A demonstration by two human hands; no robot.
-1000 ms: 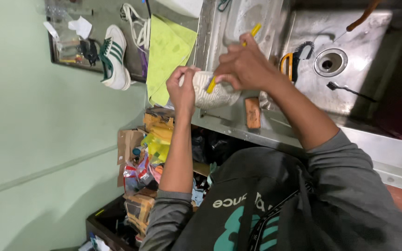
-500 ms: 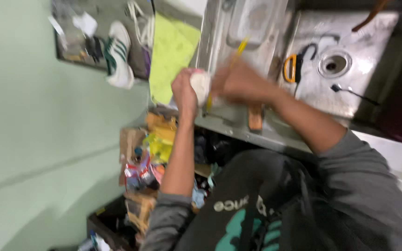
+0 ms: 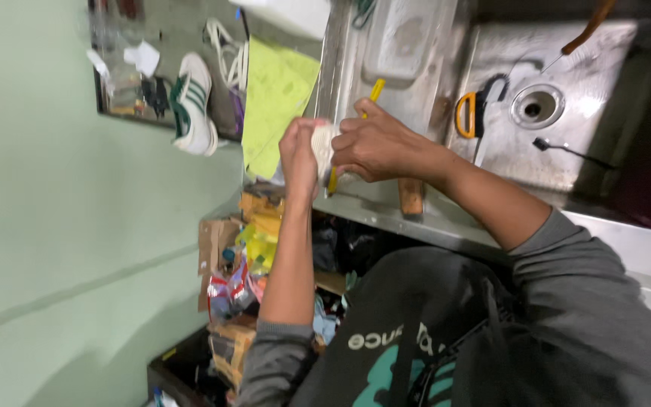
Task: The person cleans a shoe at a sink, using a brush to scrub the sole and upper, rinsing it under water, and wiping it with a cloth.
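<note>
My left hand (image 3: 299, 154) grips a white shoe (image 3: 324, 143), which is mostly hidden between both hands. My right hand (image 3: 374, 143) is closed round a yellow-handled brush (image 3: 374, 90) and presses against the shoe. The brush's handle sticks out above my fingers, and its lower end shows below my hand. Both hands are over the front edge of a steel sink counter (image 3: 386, 207).
A white sneaker with green stripes (image 3: 190, 102) and a yellow-green cloth (image 3: 276, 98) lie to the left. In the sink basin (image 3: 612, 83) are an orange-handled brush (image 3: 465, 113) and a thin black brush (image 3: 566, 147). A brown block (image 3: 410, 196) sits on the counter edge. Cluttered boxes and bags (image 3: 242, 249) lie below.
The white shoe has turned in my hands and shows less of its sole. The brush handle has shifted left and lower. The view has swung slightly.
</note>
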